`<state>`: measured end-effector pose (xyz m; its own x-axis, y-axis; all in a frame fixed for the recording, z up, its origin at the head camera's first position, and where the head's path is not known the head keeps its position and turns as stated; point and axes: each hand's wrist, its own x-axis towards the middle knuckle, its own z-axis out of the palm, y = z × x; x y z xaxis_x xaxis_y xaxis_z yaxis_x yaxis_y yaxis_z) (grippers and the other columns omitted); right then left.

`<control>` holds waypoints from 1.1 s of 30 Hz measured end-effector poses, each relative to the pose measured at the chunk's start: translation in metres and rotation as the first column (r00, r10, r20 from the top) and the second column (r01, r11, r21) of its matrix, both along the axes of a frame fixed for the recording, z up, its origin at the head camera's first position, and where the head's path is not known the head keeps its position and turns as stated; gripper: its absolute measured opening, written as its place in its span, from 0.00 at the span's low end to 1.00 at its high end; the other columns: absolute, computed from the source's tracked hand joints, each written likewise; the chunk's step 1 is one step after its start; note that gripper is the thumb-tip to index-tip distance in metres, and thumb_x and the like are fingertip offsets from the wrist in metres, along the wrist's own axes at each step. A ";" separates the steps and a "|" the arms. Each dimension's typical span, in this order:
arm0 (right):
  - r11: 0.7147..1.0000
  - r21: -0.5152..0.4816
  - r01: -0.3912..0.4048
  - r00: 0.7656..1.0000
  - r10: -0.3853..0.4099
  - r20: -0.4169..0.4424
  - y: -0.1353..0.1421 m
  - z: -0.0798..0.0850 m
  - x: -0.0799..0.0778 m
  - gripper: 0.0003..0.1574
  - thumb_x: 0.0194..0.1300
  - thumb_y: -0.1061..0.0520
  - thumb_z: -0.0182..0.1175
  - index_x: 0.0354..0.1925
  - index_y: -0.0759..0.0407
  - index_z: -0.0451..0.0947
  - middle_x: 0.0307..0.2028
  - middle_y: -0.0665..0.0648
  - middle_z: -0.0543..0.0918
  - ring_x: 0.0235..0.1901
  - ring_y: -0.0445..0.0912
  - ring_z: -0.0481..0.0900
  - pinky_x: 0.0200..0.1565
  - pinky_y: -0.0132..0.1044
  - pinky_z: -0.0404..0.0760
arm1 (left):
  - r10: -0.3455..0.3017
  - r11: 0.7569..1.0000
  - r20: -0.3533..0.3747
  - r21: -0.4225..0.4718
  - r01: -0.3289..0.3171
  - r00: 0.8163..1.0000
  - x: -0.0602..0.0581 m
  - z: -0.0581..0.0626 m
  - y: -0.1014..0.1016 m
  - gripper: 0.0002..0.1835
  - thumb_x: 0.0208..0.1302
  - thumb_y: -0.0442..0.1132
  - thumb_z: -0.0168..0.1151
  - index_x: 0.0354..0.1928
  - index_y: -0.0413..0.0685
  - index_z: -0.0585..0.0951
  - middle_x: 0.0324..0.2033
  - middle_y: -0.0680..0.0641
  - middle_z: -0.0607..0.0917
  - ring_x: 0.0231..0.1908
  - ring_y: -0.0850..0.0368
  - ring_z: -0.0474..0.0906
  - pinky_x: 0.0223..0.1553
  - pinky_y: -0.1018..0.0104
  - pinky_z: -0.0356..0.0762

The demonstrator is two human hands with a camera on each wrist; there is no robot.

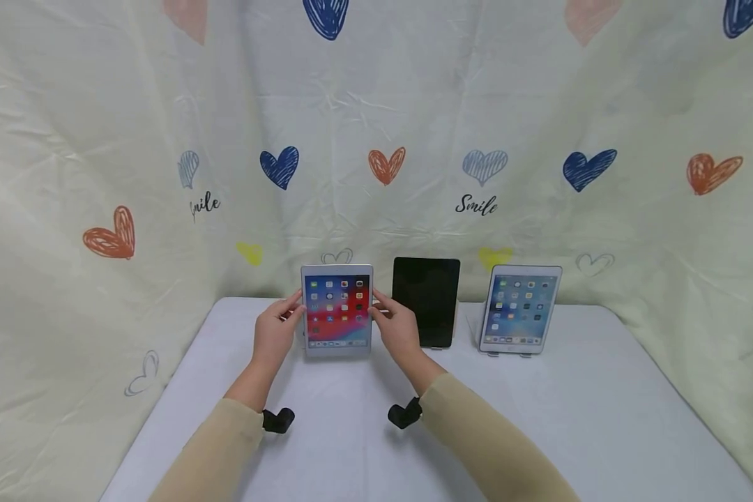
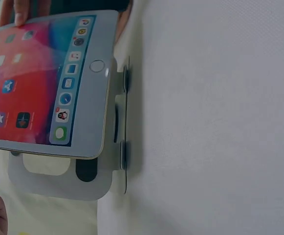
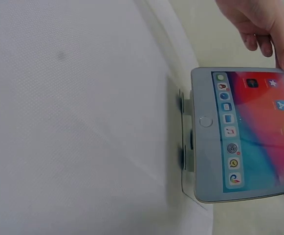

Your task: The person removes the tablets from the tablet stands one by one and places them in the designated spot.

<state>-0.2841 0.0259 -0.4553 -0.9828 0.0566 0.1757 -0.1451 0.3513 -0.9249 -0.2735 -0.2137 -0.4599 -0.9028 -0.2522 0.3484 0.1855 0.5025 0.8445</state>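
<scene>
A white tablet with a lit home screen (image 1: 337, 310) is held upright between both hands at the back left of the table. My left hand (image 1: 275, 331) grips its left edge with thumb and fingers, and my right hand (image 1: 397, 328) grips the right edge the same way. Behind the tablet, in the left wrist view, shows a grey tablet stand (image 2: 49, 186) with small hooked lips at its foot. The tablet's lower end sits in front of those lips; whether its back touches the stand cannot be told.
Right of the hands stands a tablet with a dark screen (image 1: 425, 300). Farther right, a white tablet with a lit screen (image 1: 521, 307) leans on its own stand. A white table (image 1: 539, 425) lies beneath, and a cloth with hearts (image 1: 383, 104) hangs behind it.
</scene>
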 end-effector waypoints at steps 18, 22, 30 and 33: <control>0.998 0.013 -0.054 0.995 0.053 0.084 0.006 0.006 0.017 0.29 0.68 0.54 0.64 0.66 0.39 0.75 0.45 0.53 0.84 0.43 0.50 0.83 0.42 0.40 0.84 | -0.019 0.998 0.119 0.058 0.013 0.993 0.019 0.000 -0.002 0.21 0.67 0.45 0.66 0.62 0.60 0.81 0.43 0.47 0.85 0.38 0.53 0.72 0.30 0.72 0.72; 0.997 0.000 -0.075 0.989 0.075 0.124 0.006 0.005 0.021 0.30 0.69 0.55 0.63 0.67 0.40 0.74 0.44 0.53 0.84 0.42 0.51 0.83 0.42 0.45 0.84 | -0.026 0.998 0.142 0.066 0.017 0.989 0.024 -0.002 -0.005 0.21 0.67 0.46 0.66 0.61 0.59 0.81 0.42 0.46 0.84 0.38 0.52 0.71 0.29 0.72 0.72; 0.988 -0.016 -0.151 0.975 0.152 0.165 0.006 0.002 0.029 0.30 0.70 0.55 0.62 0.68 0.43 0.73 0.44 0.54 0.83 0.40 0.58 0.82 0.31 0.38 0.82 | -0.049 0.996 0.223 0.080 0.031 0.974 0.036 -0.006 -0.012 0.21 0.68 0.47 0.65 0.62 0.58 0.80 0.45 0.45 0.83 0.43 0.51 0.72 0.34 0.72 0.76; 0.984 -0.038 -0.172 0.968 0.176 0.178 0.006 0.002 0.033 0.30 0.69 0.56 0.63 0.68 0.44 0.73 0.43 0.55 0.84 0.42 0.61 0.83 0.30 0.36 0.82 | -0.057 0.996 0.254 0.083 0.037 0.965 0.040 -0.005 -0.016 0.22 0.68 0.47 0.65 0.63 0.58 0.80 0.45 0.44 0.83 0.44 0.50 0.72 0.35 0.72 0.76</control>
